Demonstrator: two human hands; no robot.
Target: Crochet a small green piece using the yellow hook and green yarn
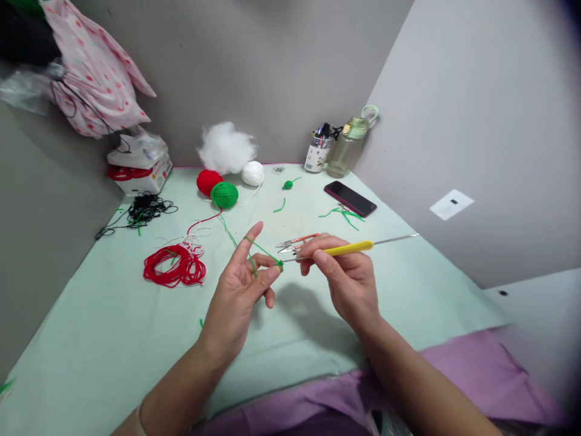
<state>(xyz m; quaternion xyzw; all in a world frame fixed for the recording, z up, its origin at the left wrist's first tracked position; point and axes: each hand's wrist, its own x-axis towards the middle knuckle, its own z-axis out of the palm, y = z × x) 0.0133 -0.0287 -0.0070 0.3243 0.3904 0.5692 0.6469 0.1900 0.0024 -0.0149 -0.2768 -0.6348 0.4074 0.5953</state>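
Note:
Between the thumb and fingers of my left hand (245,284) a small green crochet piece (280,265) is pinched. Green yarn runs from it over my raised index finger and back to the green yarn ball (224,195). My right hand (347,275) is closed around the yellow handle of a crochet hook (349,249). The hook's thin metal tip reaches left to the green piece and touches it; its other metal end points out to the right. Just behind my right fingers lie thread snips (297,242), partly hidden by them.
Red (209,181) and white yarn balls (253,173) and white stuffing (227,147) sit at the back. Loose red yarn (175,266) and tangled black yarn (147,209) lie left. A phone (350,198), green scraps (345,213), a pen cup (318,152) and a bottle (347,148) stand or lie right.

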